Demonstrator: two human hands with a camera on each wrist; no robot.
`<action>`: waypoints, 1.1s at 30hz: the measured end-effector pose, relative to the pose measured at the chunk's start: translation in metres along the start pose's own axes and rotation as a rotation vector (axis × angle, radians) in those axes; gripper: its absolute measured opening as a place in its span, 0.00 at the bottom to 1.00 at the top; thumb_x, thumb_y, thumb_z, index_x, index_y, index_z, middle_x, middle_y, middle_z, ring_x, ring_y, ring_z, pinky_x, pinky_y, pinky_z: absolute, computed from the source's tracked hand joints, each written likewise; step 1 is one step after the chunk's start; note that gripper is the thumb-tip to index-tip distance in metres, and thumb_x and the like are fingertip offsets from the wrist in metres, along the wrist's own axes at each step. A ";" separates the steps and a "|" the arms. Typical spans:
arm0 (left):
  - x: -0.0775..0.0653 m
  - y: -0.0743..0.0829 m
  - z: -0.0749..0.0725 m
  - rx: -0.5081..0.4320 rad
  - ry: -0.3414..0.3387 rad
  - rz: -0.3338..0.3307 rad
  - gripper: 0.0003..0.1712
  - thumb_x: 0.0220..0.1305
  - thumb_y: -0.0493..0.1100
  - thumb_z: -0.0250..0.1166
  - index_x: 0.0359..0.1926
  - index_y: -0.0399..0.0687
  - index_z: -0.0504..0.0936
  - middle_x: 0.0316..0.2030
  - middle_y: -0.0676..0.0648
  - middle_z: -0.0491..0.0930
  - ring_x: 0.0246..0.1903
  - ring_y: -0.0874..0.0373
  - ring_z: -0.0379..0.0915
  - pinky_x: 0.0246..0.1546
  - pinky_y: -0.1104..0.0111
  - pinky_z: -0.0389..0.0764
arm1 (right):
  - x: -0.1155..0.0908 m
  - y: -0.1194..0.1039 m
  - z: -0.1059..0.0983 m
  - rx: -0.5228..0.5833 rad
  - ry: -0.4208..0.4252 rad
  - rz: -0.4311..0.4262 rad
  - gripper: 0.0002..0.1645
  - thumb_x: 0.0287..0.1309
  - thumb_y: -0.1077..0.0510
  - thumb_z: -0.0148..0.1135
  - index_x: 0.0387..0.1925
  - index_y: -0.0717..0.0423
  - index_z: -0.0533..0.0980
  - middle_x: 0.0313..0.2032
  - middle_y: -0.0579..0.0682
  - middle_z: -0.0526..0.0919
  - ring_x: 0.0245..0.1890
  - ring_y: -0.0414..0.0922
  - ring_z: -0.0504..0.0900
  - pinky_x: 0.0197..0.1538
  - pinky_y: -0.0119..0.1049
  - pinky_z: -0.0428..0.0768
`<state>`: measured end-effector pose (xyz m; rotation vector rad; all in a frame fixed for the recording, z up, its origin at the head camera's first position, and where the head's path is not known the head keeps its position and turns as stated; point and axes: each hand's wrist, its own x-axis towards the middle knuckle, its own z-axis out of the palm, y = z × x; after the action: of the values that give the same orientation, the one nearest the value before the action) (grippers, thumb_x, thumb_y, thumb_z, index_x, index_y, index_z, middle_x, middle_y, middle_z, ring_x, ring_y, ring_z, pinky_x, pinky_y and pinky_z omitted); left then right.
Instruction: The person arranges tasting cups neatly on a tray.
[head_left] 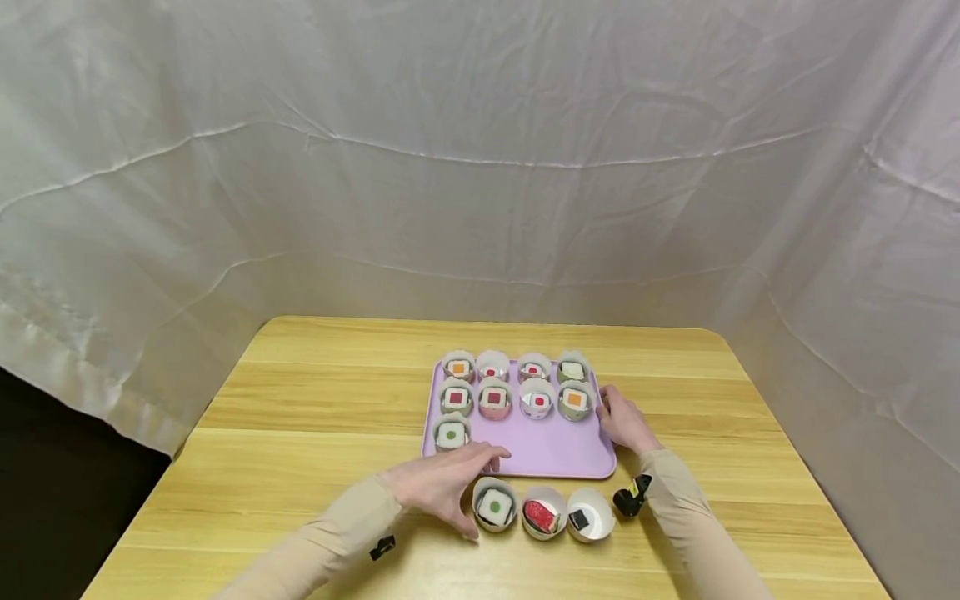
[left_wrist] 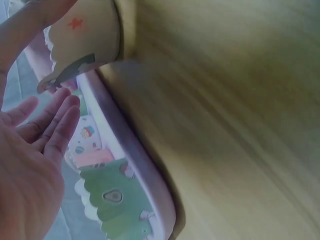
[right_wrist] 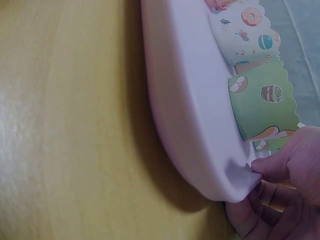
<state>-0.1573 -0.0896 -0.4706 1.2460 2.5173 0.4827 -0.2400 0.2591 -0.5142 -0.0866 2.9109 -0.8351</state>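
Note:
My right hand pinches the right rim of a lilac tray; in the right wrist view the thumb lies on top of the rim, fingers curled beneath. In front of the tray stands a paper cup holding a white sushi piece with a green centre. My left hand is spread at this cup's left side, thumb low and fingers above toward the tray. In the left wrist view its fingers are extended near the beige cup.
Several paper cups with sushi pieces stand on the tray, two rows at the back and one cup at front left. Right of the nearest cup are a cup with a red-topped piece and one with a small black-wrapped piece.

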 end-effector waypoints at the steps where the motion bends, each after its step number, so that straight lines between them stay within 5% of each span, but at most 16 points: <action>1: 0.000 0.000 0.001 -0.002 0.000 0.000 0.65 0.40 0.60 0.82 0.75 0.54 0.55 0.67 0.47 0.70 0.70 0.53 0.66 0.71 0.59 0.70 | 0.000 0.000 0.000 0.000 -0.001 0.001 0.21 0.71 0.62 0.48 0.59 0.70 0.65 0.41 0.66 0.81 0.41 0.58 0.81 0.46 0.54 0.81; 15: 0.004 0.002 0.011 -0.084 -0.003 0.031 0.61 0.43 0.55 0.82 0.74 0.55 0.56 0.62 0.54 0.76 0.64 0.61 0.71 0.68 0.65 0.73 | -0.001 -0.002 -0.001 -0.007 0.007 -0.005 0.20 0.70 0.62 0.48 0.59 0.70 0.66 0.45 0.71 0.81 0.43 0.61 0.81 0.49 0.58 0.80; 33: 0.013 0.004 0.018 -0.056 0.010 0.080 0.56 0.46 0.50 0.82 0.71 0.51 0.59 0.59 0.53 0.78 0.59 0.63 0.74 0.66 0.72 0.73 | -0.002 -0.003 -0.002 0.007 0.002 -0.002 0.21 0.70 0.62 0.48 0.60 0.71 0.65 0.43 0.69 0.81 0.43 0.61 0.81 0.51 0.59 0.80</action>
<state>-0.1551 -0.0737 -0.4866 1.3300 2.4520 0.5758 -0.2378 0.2575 -0.5108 -0.0889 2.9101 -0.8461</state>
